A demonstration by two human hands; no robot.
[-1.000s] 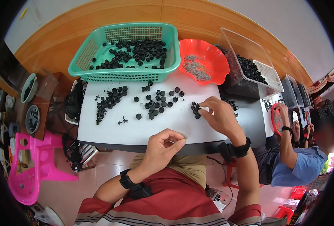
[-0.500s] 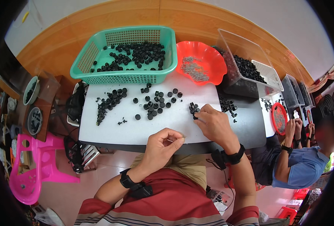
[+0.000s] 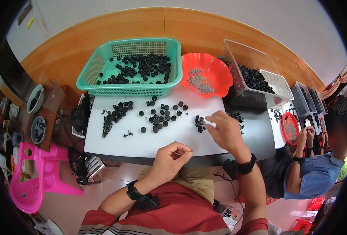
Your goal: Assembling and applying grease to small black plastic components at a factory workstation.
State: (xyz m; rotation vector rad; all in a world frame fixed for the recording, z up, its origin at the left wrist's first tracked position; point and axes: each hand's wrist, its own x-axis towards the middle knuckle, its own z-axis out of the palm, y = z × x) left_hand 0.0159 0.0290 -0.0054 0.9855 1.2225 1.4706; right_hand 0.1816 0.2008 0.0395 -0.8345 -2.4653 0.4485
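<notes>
My right hand (image 3: pixel 224 131) reaches over the white table (image 3: pixel 114 143), fingertips touching a small cluster of black caps (image 3: pixel 199 123). Whether it grips one I cannot tell. My left hand (image 3: pixel 172 158) hovers at the table's near edge, fingers pinched together on something too small to see. Loose black caps (image 3: pixel 161 116) lie in the middle of the table, and a longer pile of black parts (image 3: pixel 114 115) lies to the left.
A green basket (image 3: pixel 91 76) holding black caps stands at the back, next to a red bowl (image 3: pixel 220 72) of small metal pieces and a clear bin (image 3: pixel 236 55) of black parts. Another person (image 3: pixel 314 172) works at the right. A pink stool (image 3: pixel 32 184) stands at left.
My right hand has slid left and toward me, from the table's right part onto the small cluster of caps. My left hand has stayed pinched at the near edge.
</notes>
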